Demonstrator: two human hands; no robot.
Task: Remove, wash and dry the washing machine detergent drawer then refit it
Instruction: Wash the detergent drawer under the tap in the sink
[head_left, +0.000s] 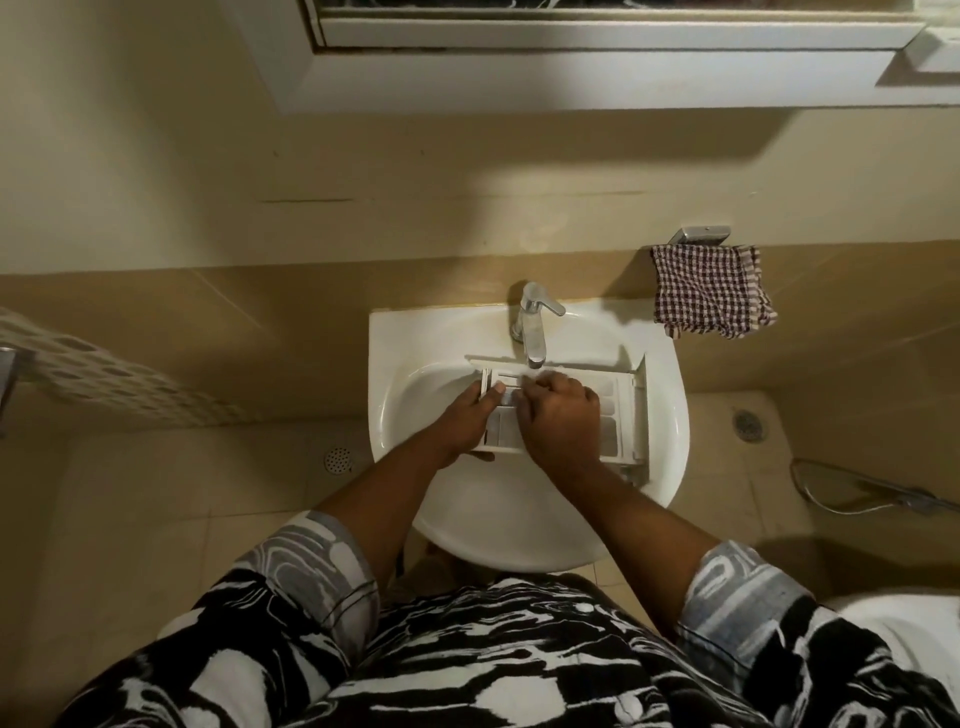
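My left hand (467, 415) grips the left end of the drawer (618, 400), thumb on top and fingers curled under its near edge. The drawer lies across the sink (670, 415), held over the bowl just under the tap (532, 322), with its front panel off to the right. My right hand (561, 415) lies over the middle of the drawer, fingers bent down into the compartments at the left end. Whether they pinch a loose part or only rub, I cannot tell. I also cannot tell whether water is running.

I judge this to be the washing step: the drawer is out of the machine and being scrubbed by hand, with drying and refitting not yet done. Next I would work along to the right-hand compartments and the corners, turning the drawer so that it drains. The checked cloth (711, 291) hangs on the wall to the right of the sink, handy for drying.
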